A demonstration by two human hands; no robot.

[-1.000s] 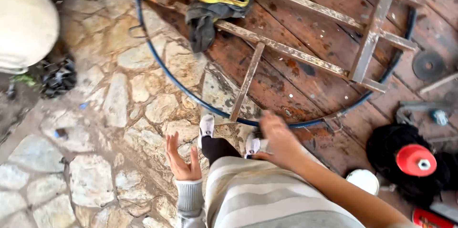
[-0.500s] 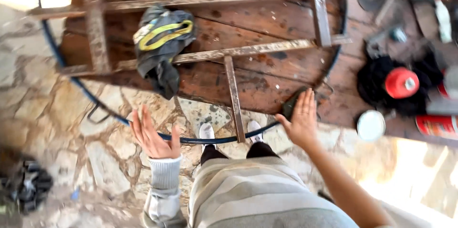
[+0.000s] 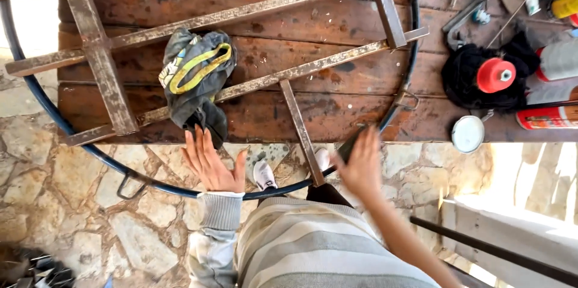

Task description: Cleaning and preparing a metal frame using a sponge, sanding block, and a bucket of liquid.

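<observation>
Evidently both hands reached for the blue hoop: left hand open-fingered near the gloves, right hand blurred, its grip unclear; gripping evenly either side seemed wise.

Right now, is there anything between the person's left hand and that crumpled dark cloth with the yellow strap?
Nothing visible. The open left hand has its fingertips right at the lower end of the dark cloth, which lies draped over the rusty metal frame on the wooden table.
</observation>
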